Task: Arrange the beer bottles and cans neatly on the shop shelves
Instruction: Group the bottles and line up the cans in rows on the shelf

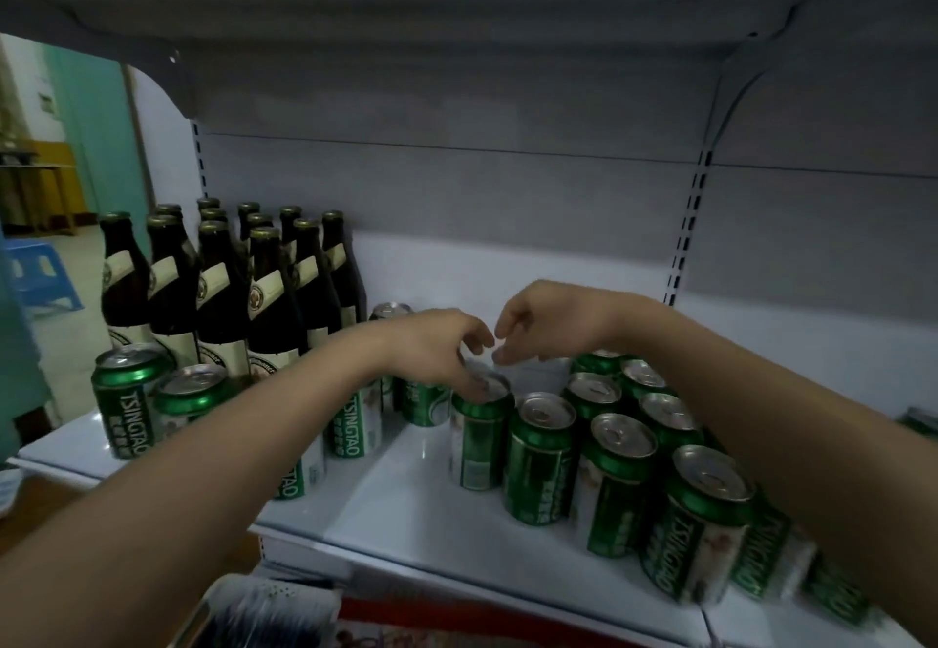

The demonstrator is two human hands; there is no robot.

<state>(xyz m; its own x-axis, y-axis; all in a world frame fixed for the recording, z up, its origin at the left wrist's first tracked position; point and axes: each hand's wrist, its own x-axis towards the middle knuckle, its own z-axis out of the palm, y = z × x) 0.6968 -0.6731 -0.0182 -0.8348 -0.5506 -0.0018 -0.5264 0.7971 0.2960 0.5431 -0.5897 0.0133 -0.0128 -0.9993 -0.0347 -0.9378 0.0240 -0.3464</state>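
Observation:
On the white shelf (pixel 406 500) stand several green beer cans and several dark beer bottles (pixel 223 287) at the back left. My left hand (pixel 436 348) reaches in from the left and grips the top rim of one upright green can (pixel 479 439) in the middle. My right hand (pixel 538 322) hovers just above and right of that can, fingers loosely curled, holding nothing. A tidy block of green cans (pixel 609 454) stands to the right. More cans (pixel 132 399) stand at the front left, partly hidden by my left forearm.
The upper shelf (pixel 457 38) hangs close overhead. The grey back panel (pixel 507 211) closes the rear. A bare stretch of shelf lies in front of the held can. A blue stool (pixel 40 277) stands on the floor far left.

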